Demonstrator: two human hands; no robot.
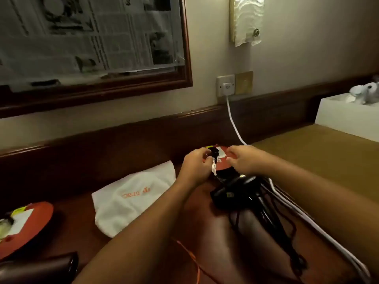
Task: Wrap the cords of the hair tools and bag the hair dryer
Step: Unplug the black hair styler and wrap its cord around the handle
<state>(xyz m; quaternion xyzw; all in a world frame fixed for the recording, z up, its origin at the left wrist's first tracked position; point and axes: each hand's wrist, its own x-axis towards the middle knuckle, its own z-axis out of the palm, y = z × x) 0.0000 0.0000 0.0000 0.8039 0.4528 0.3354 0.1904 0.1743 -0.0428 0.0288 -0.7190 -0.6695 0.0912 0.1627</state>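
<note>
I could not make out much at the far edge of the desk [143, 232], where the light was low. My left hand [194, 167] was pinched on a black plug [214, 150], with a small white tag [214, 168] on the cord hanging just below the fingers. My right hand [244, 160] hovered beside it with fingers curled loosely and apart, holding nothing that I could see. Both hands covered most of a red disc-shaped object [223, 158], so I could not tell what it was. The black hair dryer [231, 191] lay on the desk just below my right hand, its black cord [287, 232] trailing loose toward the lower right, partly hidden by my forearm. The white cloth bag [133, 197] with orange lettering lay flat to the left of the dryer; whether anything was inside I could not tell. A white cable [233, 121] ran from the wall socket [225, 86] down behind my right hand. At the left edge, a second red object [30, 218] was cut off, as was a dark item [51, 267] below it.
</note>
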